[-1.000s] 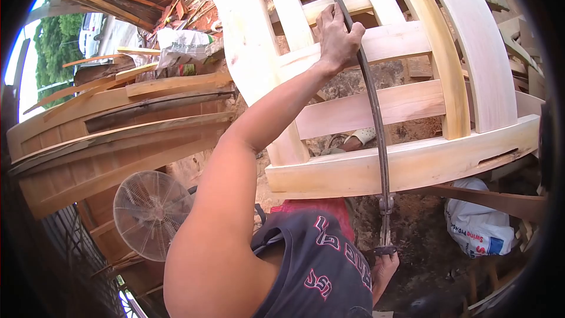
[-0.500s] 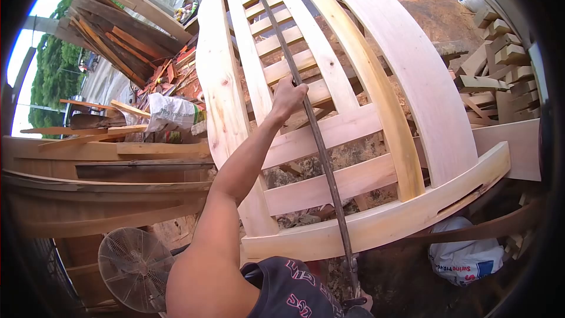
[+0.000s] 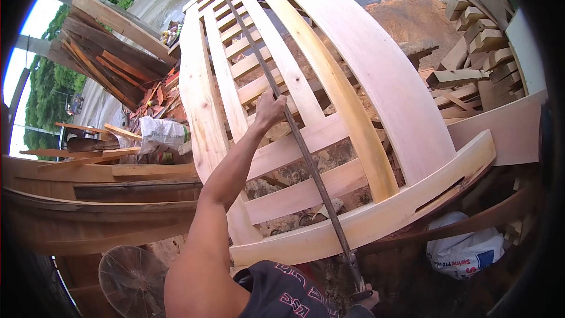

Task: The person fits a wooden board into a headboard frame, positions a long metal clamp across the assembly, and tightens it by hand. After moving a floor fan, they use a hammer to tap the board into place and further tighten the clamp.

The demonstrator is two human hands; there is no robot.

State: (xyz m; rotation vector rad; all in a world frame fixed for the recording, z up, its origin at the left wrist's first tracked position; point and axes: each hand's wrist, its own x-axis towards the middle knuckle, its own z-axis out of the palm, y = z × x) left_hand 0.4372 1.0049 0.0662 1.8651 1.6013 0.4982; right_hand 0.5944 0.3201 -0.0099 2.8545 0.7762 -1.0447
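A long dark metal bar clamp (image 3: 306, 156) runs lengthwise over a pale slatted wooden frame (image 3: 347, 221). My left hand (image 3: 271, 110) is wrapped around the clamp's bar near the middle of the frame. Down at the near end, my right hand (image 3: 368, 298) is closed at the clamp's screw end, just past the curved front rail; part of that hand is hidden by the shirt. The bar's far tip lies close to the frame's far slats. Between the long boards, several cross slats show, and a yellowish board (image 3: 359, 123) stands out beside a wide pale one (image 3: 376, 70).
Stacked wood offcuts (image 3: 488, 41) stand at the right. A white sack (image 3: 465, 247) lies below the rail. At the left are long planks (image 3: 118, 171), another white sack (image 3: 162, 135), scrap wood (image 3: 156, 97) and a round fan (image 3: 132, 282).
The view has shifted, so the frame appears further left. Both hands stay on the bar clamp, whose far tip now shows short of the frame's far end.
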